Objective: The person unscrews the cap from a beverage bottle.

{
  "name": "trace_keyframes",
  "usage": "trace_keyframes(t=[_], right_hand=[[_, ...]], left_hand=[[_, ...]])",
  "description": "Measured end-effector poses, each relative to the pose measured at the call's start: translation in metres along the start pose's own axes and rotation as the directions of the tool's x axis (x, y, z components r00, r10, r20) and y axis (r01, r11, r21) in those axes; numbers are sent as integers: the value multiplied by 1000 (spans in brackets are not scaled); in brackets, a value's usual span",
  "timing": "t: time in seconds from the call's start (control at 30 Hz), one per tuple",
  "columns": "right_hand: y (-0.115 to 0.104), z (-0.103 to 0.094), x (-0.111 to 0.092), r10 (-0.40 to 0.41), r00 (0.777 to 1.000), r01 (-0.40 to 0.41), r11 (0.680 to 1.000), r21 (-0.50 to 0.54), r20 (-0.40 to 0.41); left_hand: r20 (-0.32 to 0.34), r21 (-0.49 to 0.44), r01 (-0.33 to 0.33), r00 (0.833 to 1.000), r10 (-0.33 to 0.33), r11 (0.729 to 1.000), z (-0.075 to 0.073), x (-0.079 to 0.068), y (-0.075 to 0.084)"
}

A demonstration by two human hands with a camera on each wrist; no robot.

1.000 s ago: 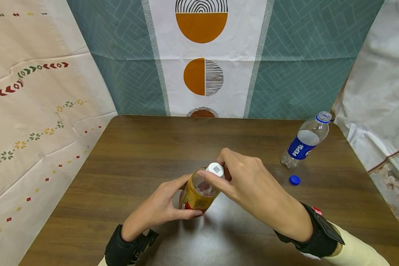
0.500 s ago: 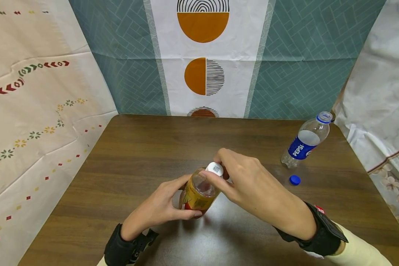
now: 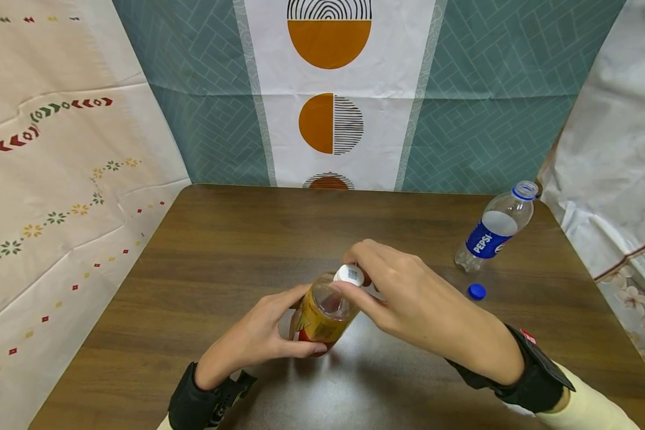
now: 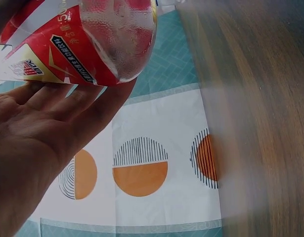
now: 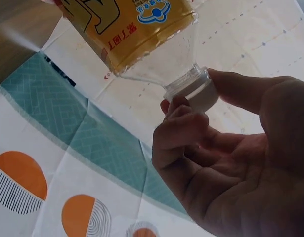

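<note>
My left hand (image 3: 271, 328) grips a clear plastic drink bottle (image 3: 321, 316) round its gold and red label, thumb on the near side. The bottle leans, its neck toward the right hand. In the left wrist view its red label (image 4: 53, 49) and clear base lie over the fingers. With thumb and curled fingers my right hand (image 3: 403, 289) pinches the white cap (image 3: 349, 275). Seen from the right wrist, the cap (image 5: 203, 96) sits at the bottle's clear neck (image 5: 184, 79), a finger bent against its side.
An uncapped Pepsi bottle (image 3: 491, 230) stands at the right back of the brown wooden table (image 3: 236, 227). A blue cap (image 3: 476, 291) lies just in front of it. Patterned cloths hang behind and at both sides.
The right hand shifts slightly, its wrist moving right and down while the fingers stay at the white cap. The left hand and bottle hardly move.
</note>
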State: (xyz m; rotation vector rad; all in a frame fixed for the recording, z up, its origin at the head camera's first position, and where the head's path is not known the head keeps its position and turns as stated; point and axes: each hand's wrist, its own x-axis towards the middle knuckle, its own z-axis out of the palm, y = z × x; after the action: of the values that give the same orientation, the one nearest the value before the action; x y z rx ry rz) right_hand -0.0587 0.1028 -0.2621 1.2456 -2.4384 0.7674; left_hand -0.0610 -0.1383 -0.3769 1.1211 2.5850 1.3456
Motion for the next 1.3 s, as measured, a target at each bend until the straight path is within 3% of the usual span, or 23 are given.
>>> trace_keyframes(t=[0.37,0.63,1.3], right_hand=[[6,-7,0,-76,994,75,997,20,78],[6,-13,-1,-79,987,76,997,24,141],[5,-21,-2,-138,973,137,990,20,187]], left_hand=[[21,-18,-1,1000,1,1000,0,-1,1],[32,-17,6,999,-6,1000,0,-1,0],[45,-22,-2,999,3,1000,0,-1,1]])
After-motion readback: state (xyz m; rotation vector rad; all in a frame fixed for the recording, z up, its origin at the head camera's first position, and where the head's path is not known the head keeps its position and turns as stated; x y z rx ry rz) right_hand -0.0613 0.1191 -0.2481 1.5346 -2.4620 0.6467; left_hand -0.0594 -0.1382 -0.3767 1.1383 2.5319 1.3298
